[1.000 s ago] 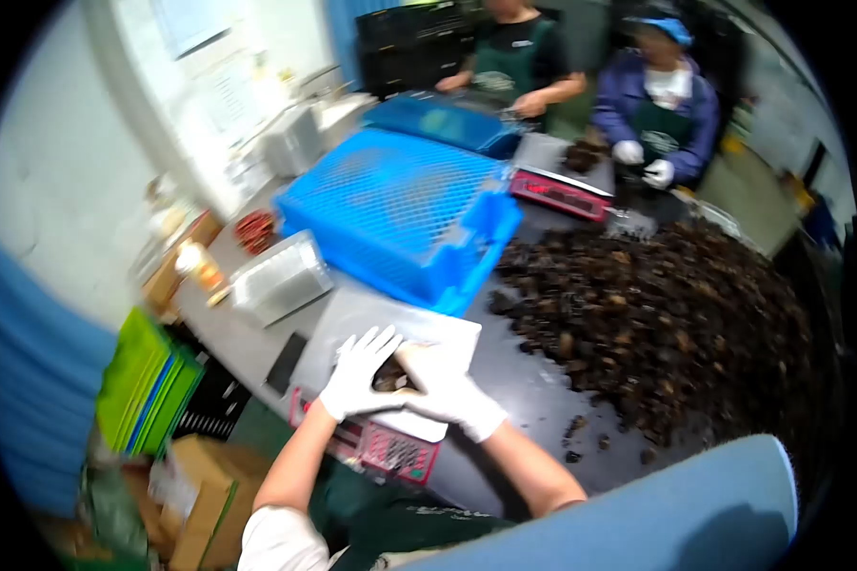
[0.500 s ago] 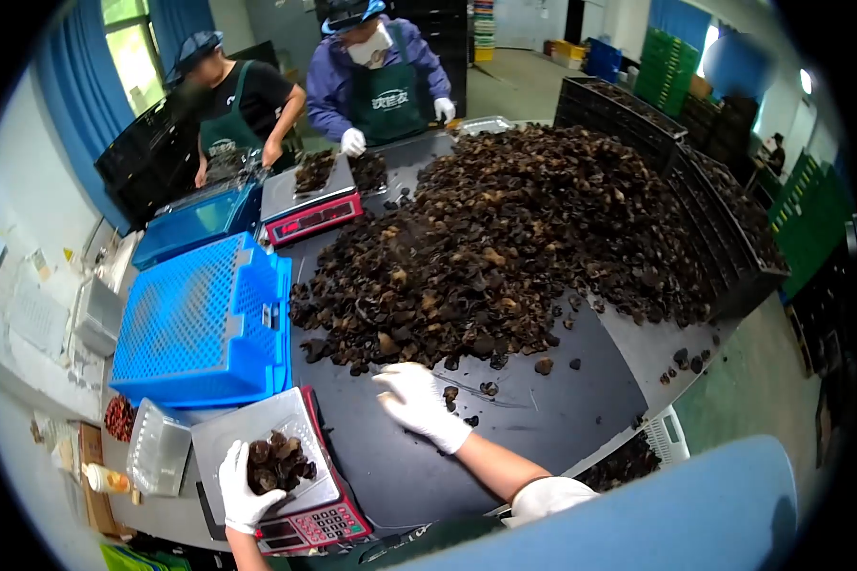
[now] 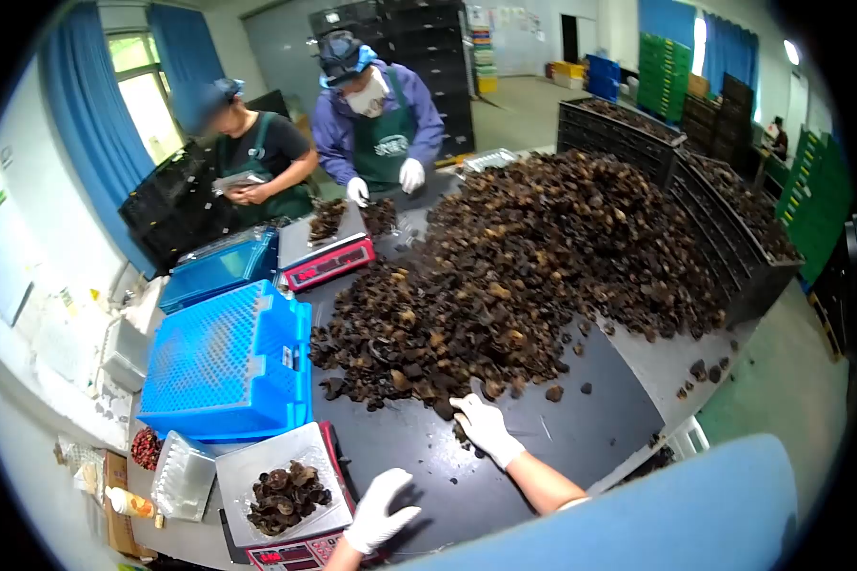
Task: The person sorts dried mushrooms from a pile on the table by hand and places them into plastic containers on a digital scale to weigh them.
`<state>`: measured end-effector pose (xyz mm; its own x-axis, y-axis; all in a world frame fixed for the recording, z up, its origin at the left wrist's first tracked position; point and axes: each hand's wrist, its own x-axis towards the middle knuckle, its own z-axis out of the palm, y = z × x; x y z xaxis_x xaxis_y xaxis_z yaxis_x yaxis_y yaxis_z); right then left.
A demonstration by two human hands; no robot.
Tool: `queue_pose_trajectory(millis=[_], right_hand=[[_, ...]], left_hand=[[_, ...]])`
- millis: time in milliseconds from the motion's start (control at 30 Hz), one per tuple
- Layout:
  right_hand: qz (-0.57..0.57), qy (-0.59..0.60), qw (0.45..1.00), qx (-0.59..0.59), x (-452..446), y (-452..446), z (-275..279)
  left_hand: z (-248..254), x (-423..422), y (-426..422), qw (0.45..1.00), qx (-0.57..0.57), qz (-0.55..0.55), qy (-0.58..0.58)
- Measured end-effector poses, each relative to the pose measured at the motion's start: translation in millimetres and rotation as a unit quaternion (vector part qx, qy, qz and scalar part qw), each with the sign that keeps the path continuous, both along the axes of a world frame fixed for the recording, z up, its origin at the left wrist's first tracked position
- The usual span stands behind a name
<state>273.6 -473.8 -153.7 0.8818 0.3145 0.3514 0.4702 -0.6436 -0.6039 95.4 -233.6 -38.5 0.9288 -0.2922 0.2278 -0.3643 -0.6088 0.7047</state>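
Grip of the right hand (image 3: 486, 430), gloved in white, is partly open, its fingertips at dark pieces on the near edge of the heap (image 3: 528, 276); whether any are held, I cannot tell. From it, the heap spreads from ten to two o'clock. The left hand (image 3: 381, 512), thumb apart from its fingers, is empty, just beside the near scale (image 3: 238, 466), whose tray of dark pieces (image 3: 288, 497) lies at ten o'clock.

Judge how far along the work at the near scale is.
One batch of dark pieces already lies on the near scale. The right hand is at the pile's edge; the left hand, open, is beside the scale. The large pile suggests most remains undone.
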Motion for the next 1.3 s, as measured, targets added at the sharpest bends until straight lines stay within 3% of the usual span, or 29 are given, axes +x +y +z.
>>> queue_pose_trajectory(millis=[33, 67, 100, 167, 233, 267, 300, 367, 433, 1300], right_hand=[[0.017, -0.007, 0.999, 0.036, -9.7, 2.0, 8.1], [0.009, 0.003, 0.998, 0.056, -21.3, 3.4, 16.1], [0.001, 0.006, 0.997, 0.077, -27.5, 3.9, 21.9], [-0.022, 0.057, 0.990, 0.128, -43.2, 7.8, 13.6], [0.004, 0.210, 0.962, 0.174, -66.3, 11.0, 13.8], [0.038, 0.260, 0.957, 0.124, -82.0, 11.9, 37.9], [0.067, 0.309, 0.946, 0.072, -93.4, 15.1, 56.2], [0.159, 0.307, 0.933, 0.098, -118.0, 19.5, 8.8], [0.213, 0.265, 0.938, 0.072, -117.9, 19.0, 16.4], [0.225, 0.155, 0.962, 0.004, -103.3, 4.8, 34.1]], left_hand=[[-20.7, -0.3, -7.2, 0.999, -0.016, -0.005, 0.042], [-62.7, -2.1, -6.1, 0.997, 0.023, -0.047, -0.057], [-64.3, -11.4, -26.4, 0.968, -0.150, 0.078, 0.183], [-101.1, -14.5, -43.8, 0.921, -0.279, 0.165, 0.218], [-91.6, -7.6, -51.4, 0.885, -0.348, 0.169, 0.258], [-88.7, -7.0, -53.6, 0.875, -0.366, 0.171, 0.266], [-87.7, -7.5, -54.9, 0.870, -0.375, 0.174, 0.268], [-83.4, -6.5, -56.0, 0.857, -0.395, 0.175, 0.280], [-80.8, -5.8, -55.0, 0.852, -0.404, 0.177, 0.281], [-54.4, -5.0, -39.5, 0.822, -0.465, 0.190, 0.268]])
